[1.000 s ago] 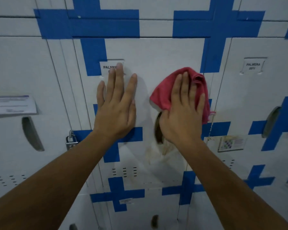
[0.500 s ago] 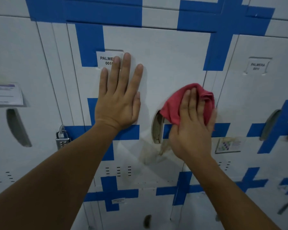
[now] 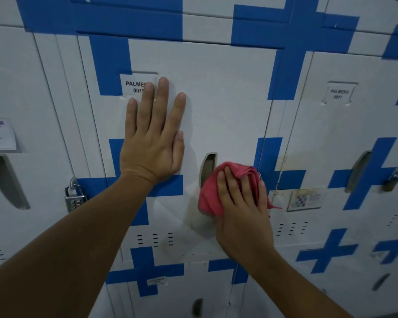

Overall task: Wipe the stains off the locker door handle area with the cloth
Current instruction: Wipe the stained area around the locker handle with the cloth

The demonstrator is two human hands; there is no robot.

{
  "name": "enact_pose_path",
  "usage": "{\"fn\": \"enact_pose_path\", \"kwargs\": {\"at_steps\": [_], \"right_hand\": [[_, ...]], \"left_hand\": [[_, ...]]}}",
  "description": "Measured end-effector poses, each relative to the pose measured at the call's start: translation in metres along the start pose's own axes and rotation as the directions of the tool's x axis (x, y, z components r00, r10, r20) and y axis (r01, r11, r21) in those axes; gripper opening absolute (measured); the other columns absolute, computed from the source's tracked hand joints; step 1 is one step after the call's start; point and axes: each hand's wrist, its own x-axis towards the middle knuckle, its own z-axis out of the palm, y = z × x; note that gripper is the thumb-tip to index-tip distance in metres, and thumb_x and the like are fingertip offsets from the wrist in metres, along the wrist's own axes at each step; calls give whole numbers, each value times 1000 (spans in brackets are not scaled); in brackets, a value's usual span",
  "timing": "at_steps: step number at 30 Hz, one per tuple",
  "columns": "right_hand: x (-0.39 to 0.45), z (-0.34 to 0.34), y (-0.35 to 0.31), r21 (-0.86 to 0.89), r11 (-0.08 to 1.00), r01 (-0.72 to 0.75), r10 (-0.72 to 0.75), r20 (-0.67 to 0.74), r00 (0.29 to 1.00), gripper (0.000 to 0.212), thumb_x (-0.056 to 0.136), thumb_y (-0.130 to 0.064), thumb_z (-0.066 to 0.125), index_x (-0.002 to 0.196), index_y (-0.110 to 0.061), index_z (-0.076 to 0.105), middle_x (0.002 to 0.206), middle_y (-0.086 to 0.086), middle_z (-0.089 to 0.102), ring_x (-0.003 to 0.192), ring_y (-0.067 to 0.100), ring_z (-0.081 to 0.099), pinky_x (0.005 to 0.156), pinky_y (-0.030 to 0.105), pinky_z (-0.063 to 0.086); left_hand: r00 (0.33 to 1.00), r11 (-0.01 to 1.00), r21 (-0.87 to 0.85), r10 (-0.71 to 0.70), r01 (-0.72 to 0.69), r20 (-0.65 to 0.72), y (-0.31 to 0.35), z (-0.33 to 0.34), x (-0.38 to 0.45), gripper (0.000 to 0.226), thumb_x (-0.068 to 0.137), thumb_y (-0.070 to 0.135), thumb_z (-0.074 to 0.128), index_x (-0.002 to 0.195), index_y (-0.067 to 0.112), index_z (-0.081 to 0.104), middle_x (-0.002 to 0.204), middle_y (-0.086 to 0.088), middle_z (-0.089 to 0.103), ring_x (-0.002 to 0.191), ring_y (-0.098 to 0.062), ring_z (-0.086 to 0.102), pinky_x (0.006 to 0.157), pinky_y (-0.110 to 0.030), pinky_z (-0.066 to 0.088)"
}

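Observation:
A white locker door [image 3: 225,106] with blue tape crosses fills the middle of the view. Its recessed handle slot [image 3: 208,167] sits right of centre, partly covered at the bottom. My right hand [image 3: 241,210] presses a bunched red cloth [image 3: 213,196] against the door just below and right of the slot. A brownish stain [image 3: 193,214] shows on the door left of the cloth. My left hand [image 3: 153,136] lies flat on the door with fingers apart, left of the slot, its fingertips over a name label [image 3: 137,86].
A silver padlock [image 3: 74,196] hangs on the left neighbouring locker's edge. The right locker has its own handle slot [image 3: 359,171], a padlock [image 3: 392,180] and a small sticker [image 3: 305,199]. Vent slits [image 3: 155,239] run below the handle. More lockers continue below.
My right hand has slid the cloth down from above the handle slot to below it. The slot's top is now uncovered. My left hand stays flat on the door.

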Motion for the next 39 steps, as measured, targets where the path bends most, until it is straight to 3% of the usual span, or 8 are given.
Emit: {"fn": "enact_pose_path", "kwargs": {"at_steps": [4,7,12,17,22,27,35,39], "right_hand": [[42,-40,1,30,996,-79,81,-94,992,82,91,-46,31,154,-20,-15,163,1,-11,148,27,-16,118,54,-6],[64,-59,1,69,991,-112,122,-158,980,76,90,-44,20,155,-20,-10,163,0,-10,149,26,-13,119,55,-4],[45,-34,-5,64,997,-48,55,-110,992,84,94,-39,40,154,-12,-11,163,6,-14,148,29,-15,120,53,-1],[6,6,-12,101,995,-19,23,-39,999,93,87,-38,61,156,-10,6,163,8,5,149,31,2,119,51,9],[25,-15,-1,18,1000,3,-2,-71,997,87,93,-39,46,155,-13,-8,163,4,-7,149,28,-11,120,51,1],[44,-34,-5,77,996,-44,52,-111,992,80,94,-40,35,154,-12,-10,163,4,-14,148,27,-16,121,49,-2],[-2,12,-10,81,996,-26,26,0,1000,95,81,-40,68,155,-10,15,161,7,12,147,33,13,116,53,18],[16,-8,-6,51,999,-9,11,-39,999,91,89,-42,50,155,-14,-6,163,3,-5,149,28,-8,120,52,4]], "left_hand": [[1000,1000,-2,-2,2,4,2,-1,0,67,101,34,31,160,13,8,165,-22,10,152,-40,8,123,-52,2],[1000,1000,6,2,-2,15,2,0,0,67,101,35,30,160,13,9,165,-22,10,152,-40,8,123,-52,1],[1000,1000,7,2,-2,8,2,0,0,67,100,36,32,160,12,13,164,-23,12,152,-41,9,123,-52,1],[1000,1000,11,5,-5,9,2,0,0,68,100,39,32,159,11,15,164,-23,12,152,-41,8,123,-53,3],[1000,1000,8,8,-8,6,2,1,-1,68,100,39,32,159,11,15,164,-24,12,152,-41,8,123,-54,4],[1000,1000,-2,8,-8,11,2,0,-1,70,99,40,33,159,11,14,164,-24,11,152,-41,8,123,-54,4],[1000,1000,13,5,-5,23,1,1,-3,70,100,41,31,160,12,11,165,-22,9,152,-40,5,124,-53,1],[1000,1000,16,8,-8,6,2,2,-2,69,100,40,31,160,11,14,164,-23,10,152,-40,7,124,-51,-1]]}}
